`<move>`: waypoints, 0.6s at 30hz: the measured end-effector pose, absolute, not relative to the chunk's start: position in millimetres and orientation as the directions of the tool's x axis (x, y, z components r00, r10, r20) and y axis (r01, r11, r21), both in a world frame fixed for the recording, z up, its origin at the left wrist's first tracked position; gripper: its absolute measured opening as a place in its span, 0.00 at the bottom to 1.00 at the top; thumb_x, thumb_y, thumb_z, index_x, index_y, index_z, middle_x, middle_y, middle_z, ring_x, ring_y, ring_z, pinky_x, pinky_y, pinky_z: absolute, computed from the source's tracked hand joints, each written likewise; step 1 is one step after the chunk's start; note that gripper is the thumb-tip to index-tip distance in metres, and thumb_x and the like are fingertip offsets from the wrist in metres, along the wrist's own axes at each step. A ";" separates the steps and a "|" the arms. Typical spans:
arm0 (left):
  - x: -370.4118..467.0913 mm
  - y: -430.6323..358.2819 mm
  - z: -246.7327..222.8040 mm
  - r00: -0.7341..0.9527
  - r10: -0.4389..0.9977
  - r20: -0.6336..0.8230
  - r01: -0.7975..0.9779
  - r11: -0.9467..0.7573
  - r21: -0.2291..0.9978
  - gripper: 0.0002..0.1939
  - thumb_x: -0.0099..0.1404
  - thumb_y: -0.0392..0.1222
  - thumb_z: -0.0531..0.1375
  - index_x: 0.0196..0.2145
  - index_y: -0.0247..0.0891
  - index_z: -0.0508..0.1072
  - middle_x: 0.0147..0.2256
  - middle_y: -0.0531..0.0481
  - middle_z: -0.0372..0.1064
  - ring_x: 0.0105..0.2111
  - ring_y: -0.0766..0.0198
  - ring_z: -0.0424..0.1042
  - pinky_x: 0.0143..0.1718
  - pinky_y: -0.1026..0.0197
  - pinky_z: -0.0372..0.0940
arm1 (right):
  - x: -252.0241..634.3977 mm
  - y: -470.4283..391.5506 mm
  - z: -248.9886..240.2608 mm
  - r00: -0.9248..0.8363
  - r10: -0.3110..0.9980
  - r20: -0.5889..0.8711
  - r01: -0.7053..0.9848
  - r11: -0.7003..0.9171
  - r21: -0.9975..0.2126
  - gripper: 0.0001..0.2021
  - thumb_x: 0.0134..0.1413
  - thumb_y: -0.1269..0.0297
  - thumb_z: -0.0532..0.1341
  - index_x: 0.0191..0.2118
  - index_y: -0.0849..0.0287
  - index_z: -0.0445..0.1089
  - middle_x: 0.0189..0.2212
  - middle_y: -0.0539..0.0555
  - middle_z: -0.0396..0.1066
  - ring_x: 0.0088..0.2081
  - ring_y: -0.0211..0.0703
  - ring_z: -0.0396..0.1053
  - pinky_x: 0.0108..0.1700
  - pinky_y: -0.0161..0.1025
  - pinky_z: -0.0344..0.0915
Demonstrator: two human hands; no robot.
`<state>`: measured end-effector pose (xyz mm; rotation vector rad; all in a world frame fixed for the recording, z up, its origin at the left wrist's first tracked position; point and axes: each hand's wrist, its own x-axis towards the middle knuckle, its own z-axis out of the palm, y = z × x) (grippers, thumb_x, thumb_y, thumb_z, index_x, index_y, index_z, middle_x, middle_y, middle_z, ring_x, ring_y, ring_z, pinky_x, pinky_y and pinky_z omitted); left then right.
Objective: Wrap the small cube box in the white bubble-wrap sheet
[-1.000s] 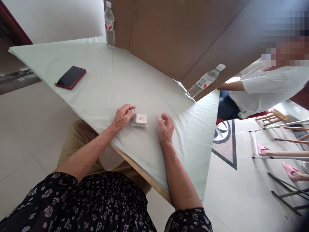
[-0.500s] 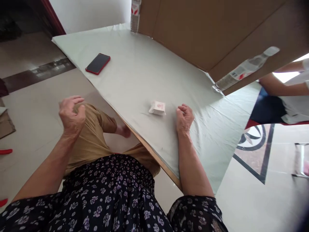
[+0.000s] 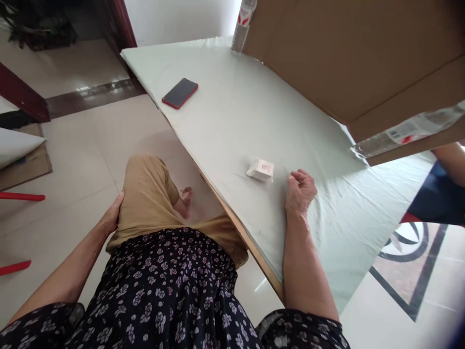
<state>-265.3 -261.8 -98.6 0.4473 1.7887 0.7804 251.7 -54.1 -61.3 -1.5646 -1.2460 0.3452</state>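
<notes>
A small white box in clear wrapping lies on the pale green tablecloth, just left of my right hand. That hand rests on the cloth with its fingers curled; whether anything is inside them is hidden. My left hand is off the table, laid against the side of my thigh in tan trousers. Its fingers are mostly hidden behind the leg. Farther back, near the table's left edge, lies a dark phone with a red case.
A large brown cardboard panel stands across the table's far side, with a plastic bottle at its left end and another bottle along its lower right. Another person's arm shows at the right edge. Red legs stand at the left.
My left hand has dropped from the air above my knee to the side of my thigh. The view has shifted, so the table things appear farther right. My right hand keeps its place beside the box.
</notes>
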 end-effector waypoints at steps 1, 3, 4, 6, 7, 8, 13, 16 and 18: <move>-268.2 -262.3 -98.8 -0.354 0.646 -0.676 -0.061 0.706 0.706 0.38 0.58 0.80 0.52 0.38 0.42 0.78 0.27 0.49 0.78 0.35 0.52 0.78 0.40 0.51 0.73 | 251.7 -53.9 -61.4 0.418 0.833 0.363 0.535 0.097 -0.839 0.14 0.45 0.56 0.61 0.36 0.58 0.74 0.49 0.59 0.73 0.43 0.46 0.72 0.42 0.45 0.67; -273.4 -262.5 -98.8 -0.404 0.671 -0.622 0.006 0.682 0.731 0.36 0.56 0.78 0.57 0.37 0.41 0.79 0.27 0.49 0.79 0.38 0.51 0.78 0.42 0.50 0.72 | 251.6 -53.2 -61.6 0.423 0.829 0.365 0.542 0.092 -0.836 0.14 0.44 0.56 0.61 0.36 0.58 0.74 0.48 0.59 0.73 0.42 0.45 0.71 0.42 0.45 0.67; -274.6 -262.2 -99.3 -0.414 0.685 -0.600 0.038 0.671 0.740 0.35 0.55 0.77 0.59 0.38 0.40 0.79 0.28 0.48 0.80 0.40 0.50 0.78 0.44 0.50 0.72 | 251.6 -52.8 -61.9 0.426 0.828 0.366 0.542 0.091 -0.836 0.14 0.44 0.56 0.61 0.36 0.58 0.75 0.48 0.59 0.73 0.42 0.45 0.71 0.42 0.45 0.67; -272.2 -259.7 -101.7 -0.381 0.712 -0.590 0.064 0.657 0.751 0.35 0.55 0.76 0.60 0.39 0.40 0.79 0.30 0.47 0.80 0.42 0.49 0.78 0.47 0.49 0.72 | 251.7 -51.6 -62.9 0.438 0.821 0.367 0.537 0.089 -0.839 0.14 0.43 0.57 0.61 0.35 0.58 0.74 0.49 0.59 0.73 0.41 0.45 0.71 0.43 0.45 0.67; -268.7 -257.1 -103.3 -0.345 0.715 -0.608 0.044 0.659 0.751 0.35 0.55 0.76 0.60 0.40 0.40 0.79 0.30 0.47 0.80 0.42 0.49 0.78 0.47 0.49 0.72 | 251.8 -51.2 -63.4 0.443 0.817 0.368 0.534 0.089 -0.841 0.14 0.43 0.57 0.61 0.35 0.58 0.74 0.49 0.59 0.72 0.41 0.45 0.71 0.43 0.45 0.67; -263.9 -253.6 -104.6 -0.318 0.708 -0.630 0.008 0.667 0.745 0.36 0.56 0.76 0.59 0.41 0.40 0.79 0.31 0.47 0.80 0.42 0.49 0.79 0.47 0.49 0.72 | 251.8 -51.0 -63.9 0.447 0.815 0.369 0.530 0.091 -0.843 0.14 0.42 0.57 0.61 0.35 0.58 0.74 0.49 0.59 0.72 0.42 0.45 0.71 0.43 0.46 0.67; -241.0 -235.8 -94.1 -0.243 0.636 -0.732 -0.082 0.739 0.669 0.41 0.57 0.80 0.52 0.45 0.41 0.79 0.31 0.45 0.80 0.39 0.48 0.80 0.43 0.48 0.74 | 250.7 -54.9 -63.4 0.448 0.818 0.362 0.495 0.110 -0.862 0.16 0.42 0.55 0.60 0.35 0.59 0.73 0.48 0.61 0.71 0.41 0.46 0.71 0.45 0.47 0.66; -242.2 -238.3 -78.5 -0.204 0.701 -0.683 0.079 0.707 0.702 0.32 0.53 0.77 0.59 0.41 0.50 0.80 0.30 0.53 0.81 0.43 0.48 0.79 0.49 0.47 0.72 | 249.4 -58.1 -61.8 0.459 0.815 0.355 0.479 0.110 -0.871 0.16 0.42 0.55 0.60 0.35 0.60 0.73 0.49 0.62 0.72 0.40 0.45 0.70 0.44 0.46 0.66; -246.7 -243.8 -74.6 -0.188 0.728 -0.659 0.146 0.684 0.715 0.27 0.51 0.75 0.61 0.38 0.55 0.80 0.31 0.57 0.81 0.46 0.48 0.79 0.51 0.47 0.72 | 249.0 -59.0 -61.3 0.461 0.812 0.359 0.482 0.111 -0.869 0.15 0.42 0.55 0.60 0.35 0.59 0.74 0.49 0.61 0.72 0.40 0.44 0.70 0.43 0.45 0.66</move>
